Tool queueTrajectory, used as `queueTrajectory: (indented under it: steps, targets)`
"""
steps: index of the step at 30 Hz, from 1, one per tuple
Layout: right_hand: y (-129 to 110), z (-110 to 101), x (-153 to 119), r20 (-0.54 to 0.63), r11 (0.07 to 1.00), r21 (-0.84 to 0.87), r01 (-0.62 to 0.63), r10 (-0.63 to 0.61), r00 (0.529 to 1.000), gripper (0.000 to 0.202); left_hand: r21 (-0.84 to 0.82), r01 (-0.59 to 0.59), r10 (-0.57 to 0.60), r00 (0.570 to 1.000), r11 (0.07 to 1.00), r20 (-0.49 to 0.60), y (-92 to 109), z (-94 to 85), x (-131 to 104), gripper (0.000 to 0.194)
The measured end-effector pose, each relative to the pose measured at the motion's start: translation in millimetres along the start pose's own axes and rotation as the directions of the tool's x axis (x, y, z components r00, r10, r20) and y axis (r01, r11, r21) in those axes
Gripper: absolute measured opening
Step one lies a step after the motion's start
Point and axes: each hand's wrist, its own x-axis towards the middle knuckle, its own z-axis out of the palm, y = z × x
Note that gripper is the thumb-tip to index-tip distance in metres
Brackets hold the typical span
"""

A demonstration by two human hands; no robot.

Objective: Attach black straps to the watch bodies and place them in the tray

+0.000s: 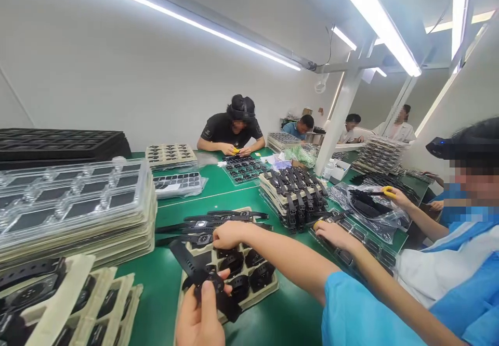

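My left hand (200, 315) is closed around a black smartwatch (208, 278), thumb on top of it, with its strap spread out above and below. This is above the near part of a cream compartment tray (268, 290), where several black watches with looped straps (260, 276) sit. My right hand (230, 234) reaches over the tray's far part, its fingers curled down beside watches with straps laid out flat (202, 225). What those fingers grip, if anything, is hidden.
Stacked clear trays (78, 195) and cream trays of watches (89, 294) stand on the left. Beyond my right hand is a tray stack draped with watches (292, 195). A co-worker in blue (460, 263) handles watches close on my right; another person (234, 127) works opposite.
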Motion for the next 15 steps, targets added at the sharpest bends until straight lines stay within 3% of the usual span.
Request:
queueTrajectory:
  steps: [4,6,8,10,12,13,14,15]
  targets:
    - [-2.9,-0.4,-27.7,-0.282,0.990,0.136,0.028,0.011,0.959,0.026,-0.013,0.004,-0.004,1.000,1.000,0.003,3.5,2.3,-0.7,0.059]
    - [-3.1,4.1,-59.0,-0.407,0.969,0.233,0.078,0.025,0.913,0.027,-0.003,0.013,-0.014,0.999,1.000,-0.040,7.0,3.0,-1.0,0.062]
    - [-0.8,14.6,-98.8,-0.438,0.931,0.342,0.129,0.036,0.898,0.030,-0.006,0.030,-0.030,0.996,1.000,-0.084,11.5,3.6,-1.2,0.066]
    - [3.7,32.5,-137.8,-0.376,0.880,0.445,0.165,0.016,0.927,0.032,-0.037,0.040,-0.044,0.993,0.999,-0.106,16.5,4.5,-1.8,0.069]
    - [7.7,57.8,-165.2,-0.219,0.803,0.557,0.211,-0.103,0.970,0.042,-0.084,0.037,-0.047,0.992,0.996,-0.115,20.8,5.8,-3.0,0.070]
    - [8.5,72.6,-172.2,-0.034,0.678,0.711,0.189,-0.236,0.971,0.040,-0.108,0.045,-0.056,0.993,0.993,-0.107,22.3,6.4,-3.7,0.071]
    - [8.2,88.1,-174.4,0.109,0.578,0.808,0.112,-0.333,0.937,0.034,-0.132,0.059,-0.072,0.993,0.990,-0.092,23.1,6.9,-4.0,0.072]
    - [7.0,103.5,-172.2,0.088,0.479,0.875,0.068,-0.296,0.951,0.034,-0.154,0.078,-0.090,0.993,0.985,-0.073,23.1,7.2,-4.0,0.072]
